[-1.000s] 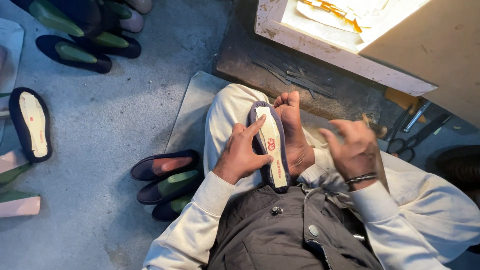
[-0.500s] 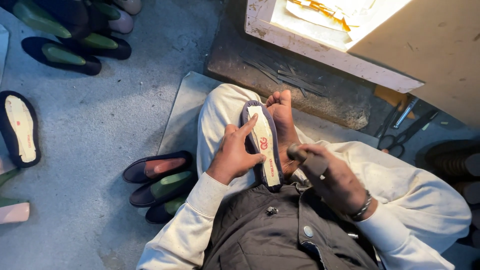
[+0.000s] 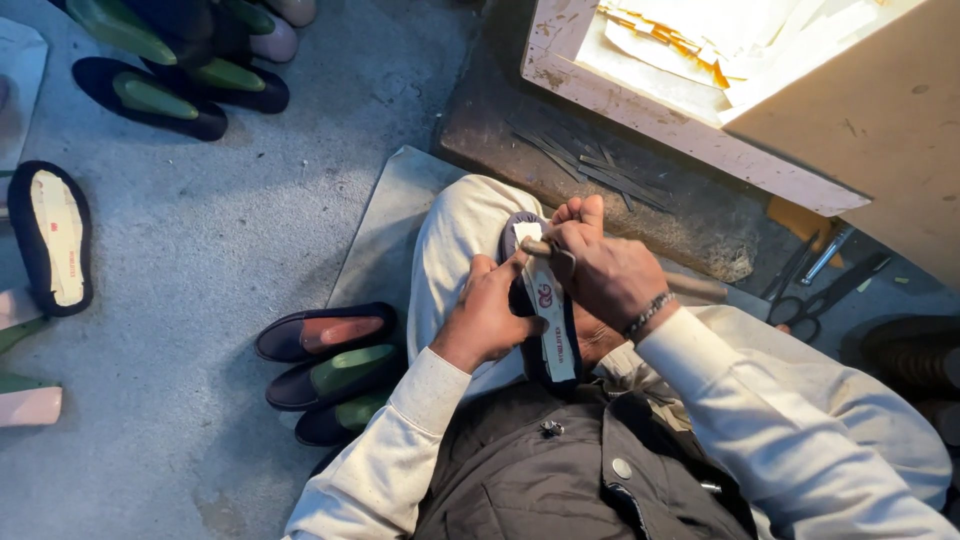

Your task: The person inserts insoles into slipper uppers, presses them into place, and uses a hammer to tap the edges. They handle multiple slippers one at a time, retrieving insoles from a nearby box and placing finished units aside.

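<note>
**Person seated on the floor working on a dark shoe held on the knee**

Seen from above, a person in cream sleeves and a dark vest sits on a concrete floor (image 3: pixel 250 230). A dark shoe (image 3: pixel 545 320) lies sole-up on the raised knee, near the centre of the view, its pale insole strip facing the camera.

The left hand (image 3: pixel 490 320) sits at the shoe's 9 o'clock side, fingers curled around its edge, gripping it. The right hand (image 3: pixel 605 275), wearing a bead bracelet, is closed around a wooden-handled tool (image 3: pixel 690 288); the tool's head rests at the shoe's 12 o'clock end, and the handle sticks out toward 3 o'clock. A bare foot shows just beyond the right hand's knuckles.

At 9 o'clock from the knee, three slip-on shoes (image 3: pixel 325 372) lie side by side with pink and green linings. More shoes (image 3: pixel 150 95) lie toward 10 o'clock. A pale wooden bench (image 3: pixel 680 125) edge crosses at 1 o'clock, and scissors (image 3: pixel 825 295) lie on the floor at 3 o'clock.
</note>
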